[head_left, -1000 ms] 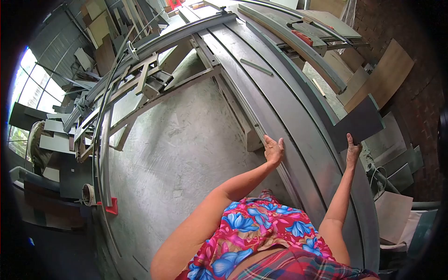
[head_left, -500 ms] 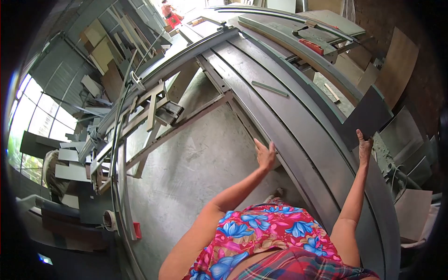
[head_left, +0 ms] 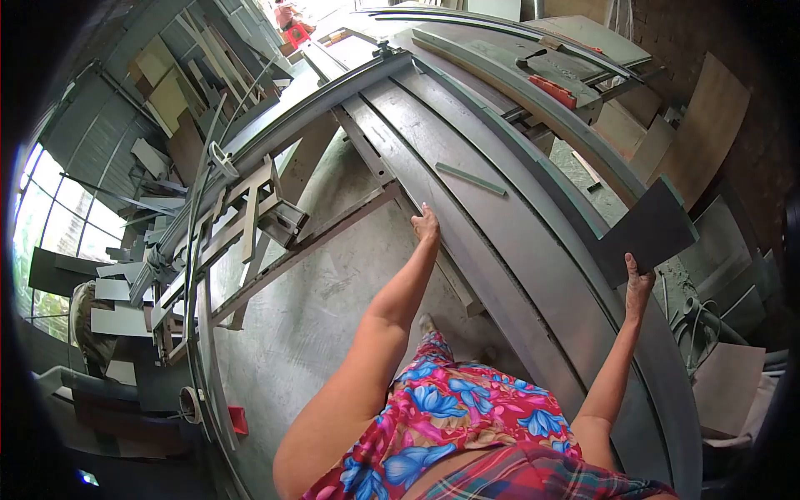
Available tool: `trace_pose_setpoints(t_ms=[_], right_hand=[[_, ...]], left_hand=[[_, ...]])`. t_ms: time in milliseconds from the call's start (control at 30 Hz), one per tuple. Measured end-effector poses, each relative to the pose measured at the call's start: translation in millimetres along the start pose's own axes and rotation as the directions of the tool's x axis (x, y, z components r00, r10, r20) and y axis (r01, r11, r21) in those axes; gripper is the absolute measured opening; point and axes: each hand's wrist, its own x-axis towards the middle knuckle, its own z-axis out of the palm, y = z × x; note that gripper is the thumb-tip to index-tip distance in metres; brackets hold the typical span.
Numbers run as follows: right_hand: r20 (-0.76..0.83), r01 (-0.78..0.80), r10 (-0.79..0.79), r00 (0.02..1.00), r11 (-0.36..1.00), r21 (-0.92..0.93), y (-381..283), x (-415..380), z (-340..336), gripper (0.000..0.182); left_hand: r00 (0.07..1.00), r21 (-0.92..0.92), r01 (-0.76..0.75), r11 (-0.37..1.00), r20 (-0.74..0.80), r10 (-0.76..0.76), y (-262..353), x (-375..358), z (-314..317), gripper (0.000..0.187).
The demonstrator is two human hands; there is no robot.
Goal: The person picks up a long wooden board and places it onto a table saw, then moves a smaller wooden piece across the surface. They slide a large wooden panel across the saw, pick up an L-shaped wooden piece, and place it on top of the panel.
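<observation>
My right hand pinches the near corner of a dark board lying at the table's right edge, while my left hand rests with fingers loosely curled, holding nothing, on the table's left edge, near a thin strip farther up.

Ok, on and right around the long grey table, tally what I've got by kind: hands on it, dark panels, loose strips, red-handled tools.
Hands on the long grey metal table: 2, left hand and right hand
Dark grey flat rectangular panel: 1, in the right hand's grip
Loose thin grey metal strip: 1
Red-handled tool: 1
Total: 5
</observation>
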Motion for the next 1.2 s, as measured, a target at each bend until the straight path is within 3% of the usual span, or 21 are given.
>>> trace_pose_setpoints(t_ms=[100,200,300,400,567,1000,1200], right_hand=[[0.024,-0.063,0.062,0.998,0.997,0.046,-13.6,-2.0,3.2,0.032],[0.009,-0.045,0.045,0.999,0.998,0.042,-10.4,-0.9,5.9,0.031],[-0.004,-0.081,0.081,0.997,0.996,0.037,-14.3,0.9,10.5,0.029],[0.032,-0.067,0.069,0.997,0.996,-0.058,-6.4,3.2,9.3,0.031],[-0.02,-0.046,0.046,0.999,0.999,0.002,-9.8,3.4,21.5,0.029],[-0.01,-0.1,0.1,0.995,0.995,0.009,-8.1,10.5,39.8,0.026],[0.003,-0.047,0.047,0.999,0.998,0.045,-6.6,19.0,60.6,0.025]], left_hand=[[0.994,0.065,0.106,0.992,0.02,-0.107,31.9,-6.3,0.8,0.069],[0.977,0.068,0.213,0.975,0.009,-0.214,16.8,27.8,21.0,0.068],[0.976,0.107,0.214,0.971,0.013,-0.217,29.0,9.2,9.0,0.066],[0.985,0.217,0.166,0.962,-0.084,-0.151,42.8,-9.6,0.2,0.065],[0.984,0.257,0.158,0.953,-0.122,-0.13,49.7,-17.6,-3.0,0.065],[0.982,0.272,0.153,0.95,-0.145,-0.116,41.5,-9.9,2.9,0.065],[0.989,0.238,0.125,0.963,-0.102,-0.103,38.5,-7.5,1.1,0.065]])
